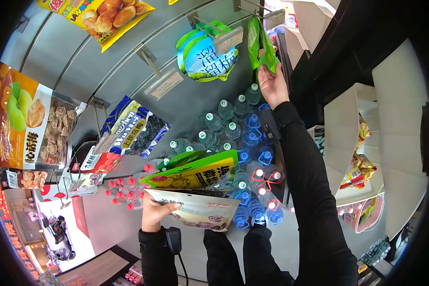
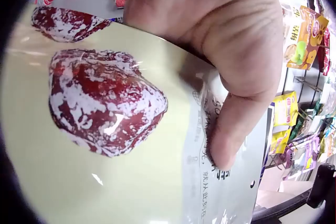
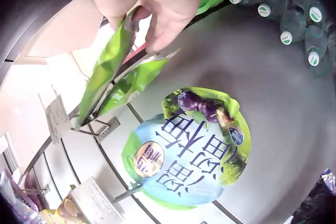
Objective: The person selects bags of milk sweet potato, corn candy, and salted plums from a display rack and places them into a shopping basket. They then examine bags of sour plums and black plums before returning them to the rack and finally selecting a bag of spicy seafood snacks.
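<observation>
My left hand (image 1: 153,212) grips a stack of snack bags at its left end, thumb across the front. Foremost is a cream bag (image 1: 202,213) printed with dried plums, seen large in the left wrist view. Behind it a yellow-and-green bag (image 1: 190,178) sticks up. Up at the right, my right hand (image 1: 274,88) is at the lower end of the green snack bags (image 1: 254,42) hanging from a hook. In the right wrist view, thumb and fingers pinch the lower edge of one green bag (image 3: 107,69); the fingertips are partly hidden behind it.
A blue-and-green plum bag (image 1: 207,57) hangs left of the green ones. Price-tag hooks (image 1: 164,85) jut out from the wall. Water bottles (image 1: 214,121) crowd below, behind the held stack. More snack bags (image 1: 133,126) hang at the left; white shelves (image 1: 343,124) stand at the right.
</observation>
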Demonstrator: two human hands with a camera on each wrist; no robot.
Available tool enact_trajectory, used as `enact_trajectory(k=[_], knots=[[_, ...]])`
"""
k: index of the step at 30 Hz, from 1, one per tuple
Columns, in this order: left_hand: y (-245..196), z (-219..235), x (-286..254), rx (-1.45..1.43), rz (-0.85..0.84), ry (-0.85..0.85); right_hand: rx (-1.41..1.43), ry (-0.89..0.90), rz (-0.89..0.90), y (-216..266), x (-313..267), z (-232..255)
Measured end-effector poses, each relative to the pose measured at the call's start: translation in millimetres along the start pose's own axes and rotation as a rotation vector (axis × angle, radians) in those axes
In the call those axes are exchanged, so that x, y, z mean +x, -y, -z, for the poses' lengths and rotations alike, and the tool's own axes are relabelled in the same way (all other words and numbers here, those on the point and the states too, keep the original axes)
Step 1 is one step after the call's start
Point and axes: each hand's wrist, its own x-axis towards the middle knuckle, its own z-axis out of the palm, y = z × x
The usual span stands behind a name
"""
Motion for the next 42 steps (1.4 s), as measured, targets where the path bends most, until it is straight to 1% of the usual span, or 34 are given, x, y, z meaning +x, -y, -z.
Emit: enact_trajectory(k=[1,2,4,5,7,9,11,13,15,17,20,22,26,27,29,31,32,33,35,36,37,39,40,41,42], knots=[[1,-1,0,0.0,-0.001,0.003,0.036,0.075,0.016,3,0,-1],[3,0,1,0.0,-0.004,0.01,0.037,0.076,0.02,5,0,-2],[7,1,0,-0.001,-0.004,0.019,0.169,0.133,0.035,10,-1,-1],[8,0,1,0.011,0.014,0.024,0.166,0.132,0.04,11,-3,1],[11,1,2,0.02,0.031,0.033,0.309,0.252,0.006,12,-10,6],[15,3,2,0.032,0.074,0.044,0.345,0.264,-0.013,15,-18,8],[17,2,2,0.038,0.069,0.051,0.369,0.286,0.027,17,-24,8],[15,-1,4,0.048,0.062,0.063,0.377,0.265,0.04,18,-25,10],[13,-3,4,0.041,0.058,0.055,0.354,0.323,0.055,16,-28,13],[13,-2,4,0.041,0.069,0.063,0.361,0.316,0.061,14,-29,16],[13,-3,3,0.031,0.081,0.066,0.366,0.327,0.023,10,-29,24],[13,-4,4,0.017,0.052,0.055,0.336,0.248,0.019,6,-34,31],[13,-5,2,0.01,0.035,0.056,0.236,0.201,0.043,-7,-57,52],[11,-6,1,-0.005,0.045,0.049,0.233,0.2,0.044,-9,-68,60],[8,-6,-4,-0.029,0.055,0.045,0.134,0.121,-0.03,-11,-95,74],[4,1,-12,-0.007,0.118,0.094,-0.028,0.073,-0.069,-15,-132,86],[-7,2,-14,0.086,0.117,0.211,-0.096,0.096,-0.133,-16,-153,94],[-25,-9,-21,0.046,0.164,0.195,-0.162,0.119,-0.195,-16,-176,99],[-33,-3,-26,0.262,-0.002,0.403,-0.332,0.061,-0.374,-12,-224,98],[-48,-11,-35,0.117,0.181,0.393,-0.328,0.148,-0.391,-9,-248,92],[-55,-15,-43,0.076,0.156,0.419,-0.323,0.238,-0.407,-4,-271,83],[-72,-19,-66,0.008,0.236,0.409,-0.352,0.187,-0.508,13,-316,55],[-77,-20,-78,-0.007,0.195,0.398,-0.355,0.204,-0.491,22,-332,40],[-83,-23,-89,-0.043,0.131,0.399,-0.315,0.224,-0.515,32,-348,24],[-92,-27,-103,-0.062,0.112,0.356,-0.276,0.242,-0.544,43,-362,10]])
